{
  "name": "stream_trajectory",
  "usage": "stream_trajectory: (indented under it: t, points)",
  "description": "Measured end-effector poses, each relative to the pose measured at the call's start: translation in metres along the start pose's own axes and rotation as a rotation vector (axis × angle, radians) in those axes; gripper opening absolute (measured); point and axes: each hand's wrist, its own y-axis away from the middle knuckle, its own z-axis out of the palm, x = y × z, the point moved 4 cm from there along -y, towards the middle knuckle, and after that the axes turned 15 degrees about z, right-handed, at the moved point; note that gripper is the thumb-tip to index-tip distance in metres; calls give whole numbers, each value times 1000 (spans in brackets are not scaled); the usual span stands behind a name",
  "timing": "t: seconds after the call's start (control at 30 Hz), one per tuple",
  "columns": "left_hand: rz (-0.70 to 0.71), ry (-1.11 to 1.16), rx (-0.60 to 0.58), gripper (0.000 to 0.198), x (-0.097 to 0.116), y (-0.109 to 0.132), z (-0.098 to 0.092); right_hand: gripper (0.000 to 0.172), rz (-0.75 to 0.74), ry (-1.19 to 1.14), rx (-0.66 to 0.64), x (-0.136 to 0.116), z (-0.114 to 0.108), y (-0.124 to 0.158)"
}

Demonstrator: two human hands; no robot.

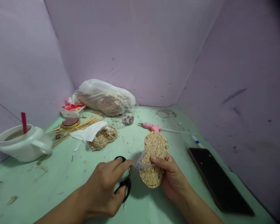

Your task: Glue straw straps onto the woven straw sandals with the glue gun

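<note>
Left hand (105,185) grips scissors (141,166), blades parted at the left edge of the sole (154,146); right hand (171,174) pinches the sole above the table (70,177). Apparent step: trimming. Next move calls for steady support.

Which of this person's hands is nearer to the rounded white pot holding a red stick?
Left. The left hand, holding black-handled metal scissors, is right of the white pot and closer to the camera; the right hand, gripping the flat tan woven piece, is farther right.
</note>
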Motion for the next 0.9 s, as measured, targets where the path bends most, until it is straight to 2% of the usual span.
stream_trajectory:
  t: [0.17,0.43,0.57,0.67,0.77,0.9]
  points:
    - [4,53,-19,57,0,0,1,27,1,6,5,1,0,0]
    - [-78,201,-146,51,-2,-4,2,42,5,-17,14,2,-1,-1]
    - [-42,192,-115,41,-1,-3,2,41,8,-26,11,2,-2,-1]
    - [-49,232,-83,42,0,-3,-1,30,4,-2,17,1,-4,-1]
    - [-238,340,-21,38,-7,-6,-4,27,-15,21,15,-1,-4,0]
    - [-676,681,275,33,-24,-3,-3,36,-8,0,-23,-1,-1,1]
